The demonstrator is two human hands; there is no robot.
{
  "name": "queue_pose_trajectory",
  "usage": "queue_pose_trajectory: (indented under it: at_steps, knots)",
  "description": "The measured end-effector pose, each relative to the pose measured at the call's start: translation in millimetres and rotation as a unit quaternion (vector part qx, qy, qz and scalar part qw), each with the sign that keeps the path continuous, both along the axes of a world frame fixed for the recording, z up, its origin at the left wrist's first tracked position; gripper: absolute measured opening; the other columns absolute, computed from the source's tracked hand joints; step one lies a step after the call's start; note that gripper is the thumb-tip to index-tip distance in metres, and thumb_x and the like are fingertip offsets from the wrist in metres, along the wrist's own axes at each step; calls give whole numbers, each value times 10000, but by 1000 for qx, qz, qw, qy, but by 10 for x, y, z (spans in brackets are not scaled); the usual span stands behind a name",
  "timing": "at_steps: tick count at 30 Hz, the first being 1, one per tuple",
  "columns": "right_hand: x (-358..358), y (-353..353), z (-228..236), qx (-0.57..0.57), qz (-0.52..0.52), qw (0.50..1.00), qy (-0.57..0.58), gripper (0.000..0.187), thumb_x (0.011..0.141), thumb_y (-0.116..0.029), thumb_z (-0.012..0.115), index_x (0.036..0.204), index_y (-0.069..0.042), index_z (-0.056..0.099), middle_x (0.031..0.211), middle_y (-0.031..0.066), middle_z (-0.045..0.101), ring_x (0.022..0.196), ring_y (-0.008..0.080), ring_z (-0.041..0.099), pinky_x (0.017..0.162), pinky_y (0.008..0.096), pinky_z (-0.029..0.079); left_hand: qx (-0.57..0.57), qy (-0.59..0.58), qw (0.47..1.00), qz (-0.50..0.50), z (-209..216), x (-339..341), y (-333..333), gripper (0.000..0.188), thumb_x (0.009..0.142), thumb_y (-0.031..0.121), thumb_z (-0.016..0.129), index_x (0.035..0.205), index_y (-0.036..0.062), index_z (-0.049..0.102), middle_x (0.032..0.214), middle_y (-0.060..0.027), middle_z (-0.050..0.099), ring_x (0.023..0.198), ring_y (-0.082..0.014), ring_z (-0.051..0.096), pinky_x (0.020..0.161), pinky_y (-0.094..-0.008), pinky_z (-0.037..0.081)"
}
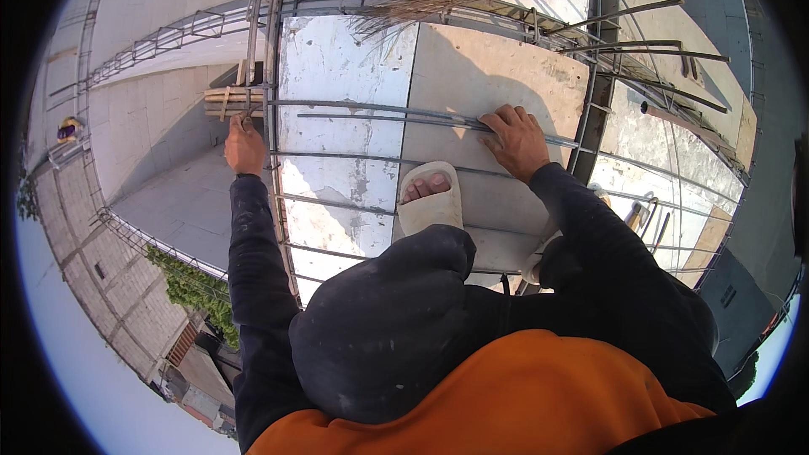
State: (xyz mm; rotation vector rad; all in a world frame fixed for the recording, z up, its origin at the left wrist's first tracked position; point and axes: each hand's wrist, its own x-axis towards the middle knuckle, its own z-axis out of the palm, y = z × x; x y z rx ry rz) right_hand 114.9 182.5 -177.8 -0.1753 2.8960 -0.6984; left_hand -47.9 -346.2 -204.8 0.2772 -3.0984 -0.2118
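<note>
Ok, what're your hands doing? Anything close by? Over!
Right hand on long grey metal rods. Left hand beside stacked brown wooden strips. Cream open-toed slipper nearby.

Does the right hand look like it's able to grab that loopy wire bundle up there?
Probably yes, with a stretch forward. The right hand is on the metal bars, and past it the tan board leaves the way free. Nothing seems to cover the wire bundle.

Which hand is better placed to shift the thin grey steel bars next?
Probably the right hand: it rests at the thin grey steel bars; the left hand is beside tan wooden strips.
</note>
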Motion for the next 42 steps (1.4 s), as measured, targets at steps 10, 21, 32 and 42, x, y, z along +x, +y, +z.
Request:
queue_pose_trajectory:
  at_steps: [10,21,32,42]
  knots:
    - [-34,-27,-77,-12,-44,999,-10,218,884,-215,759,1092,-160,728,1058,66,625,1041,307,602,886,457,485,72,49,996,9,37,17,138,201,1026,168,552,1182,87,649,1054,-232,745,968,-478,695,816,-546,519]
    - [-86,337,76,36,33,998,-39,382,876,-321,777,1173,-116,652,1155,119,613,1160,312,580,921,486,483,101,39,993,-45,-282,-95,-57,331,1034,198,536,1269,-27,596,1201,-244,697,1110,-427,668,952,-477,504]
    - [880,3389,1331,191,-181,871,-416,358,942,-387,682,1137,-89,719,1048,160,762,1055,352,716,945,480,533,19,64,988,-141,170,-22,361,509,1007,203,610,1445,-30,495,1451,-249,537,1363,-428,492,1158,-527,374]
    - [468,3836,179,142,-404,901,64,330,987,-303,613,1263,-154,713,1263,142,676,1186,376,611,1036,511,474,28,41,944,-327,1397,-269,1572,415,985,156,647,1375,25,586,1516,-203,520,1491,-422,370,1219,-527,299]
